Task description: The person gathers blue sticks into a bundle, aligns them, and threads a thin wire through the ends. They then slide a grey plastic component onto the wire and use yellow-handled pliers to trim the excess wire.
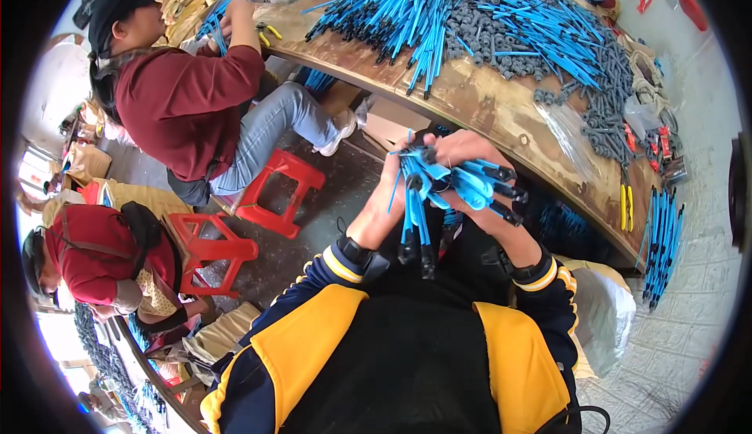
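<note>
Between my two hands, in front of my chest, is a bundle of blue rods with black end pieces. The rods fan out, some pointing down and others to the right. My left hand closes on the bundle's left side, its fingers partly hidden behind the rods. From above and to the right, my right hand wraps round the same bundle. A thin blue strand sticks out by the left fingers. Just beyond my hands runs the near edge of the wooden table.
The table carries a heap of blue rods, more rods and many grey plastic fittings. Yellow-handled pliers lie near its right end, beside hanging rods. To the left are red stools and a seated person.
</note>
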Motion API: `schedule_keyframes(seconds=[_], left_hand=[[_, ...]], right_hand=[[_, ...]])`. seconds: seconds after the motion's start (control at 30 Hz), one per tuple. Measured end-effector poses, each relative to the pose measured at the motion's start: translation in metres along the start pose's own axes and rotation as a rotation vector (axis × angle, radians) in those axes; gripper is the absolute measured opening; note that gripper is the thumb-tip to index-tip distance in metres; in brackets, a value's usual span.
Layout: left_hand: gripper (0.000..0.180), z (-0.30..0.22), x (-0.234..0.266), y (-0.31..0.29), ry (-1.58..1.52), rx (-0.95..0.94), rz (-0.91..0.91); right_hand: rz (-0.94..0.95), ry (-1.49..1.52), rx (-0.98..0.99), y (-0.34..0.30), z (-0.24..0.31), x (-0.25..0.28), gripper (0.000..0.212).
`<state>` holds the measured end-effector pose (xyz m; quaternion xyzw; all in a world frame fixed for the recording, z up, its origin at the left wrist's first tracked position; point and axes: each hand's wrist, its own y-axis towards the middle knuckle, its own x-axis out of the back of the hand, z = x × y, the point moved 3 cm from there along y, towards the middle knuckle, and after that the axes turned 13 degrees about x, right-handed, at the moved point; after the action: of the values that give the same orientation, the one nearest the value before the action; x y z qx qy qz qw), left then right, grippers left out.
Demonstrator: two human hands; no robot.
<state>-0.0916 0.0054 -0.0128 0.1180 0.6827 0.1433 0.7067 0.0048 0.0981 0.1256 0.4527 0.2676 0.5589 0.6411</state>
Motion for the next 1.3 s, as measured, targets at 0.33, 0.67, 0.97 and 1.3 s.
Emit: schedule_keyframes(seconds=[0.33, 0.67, 0.97, 1.3], left_hand=[[0.064, 0.015, -0.065, -0.046, 0.756, -0.185, -0.598], [0.068, 0.029, -0.073, -0.025, 0.917, -0.033, -0.528], [0.040, 0.035, -0.045, -0.046, 0.982, 0.353, -0.498], [0.030, 0.038, -0.074, -0.030, 1.301, 0.627, -0.286]], right_hand=[[-0.295, 0.481, -0.542, -0.113, 0.049, 0.028, 0.030], [-0.450, 0.299, -0.780, -0.164, 0.058, 0.014, 0.028], [-0.565, 0.457, -0.872, -0.132, 0.051, -0.007, 0.027], [-0.512, 0.392, -0.798, -0.116, 0.068, -0.031, 0.033]])
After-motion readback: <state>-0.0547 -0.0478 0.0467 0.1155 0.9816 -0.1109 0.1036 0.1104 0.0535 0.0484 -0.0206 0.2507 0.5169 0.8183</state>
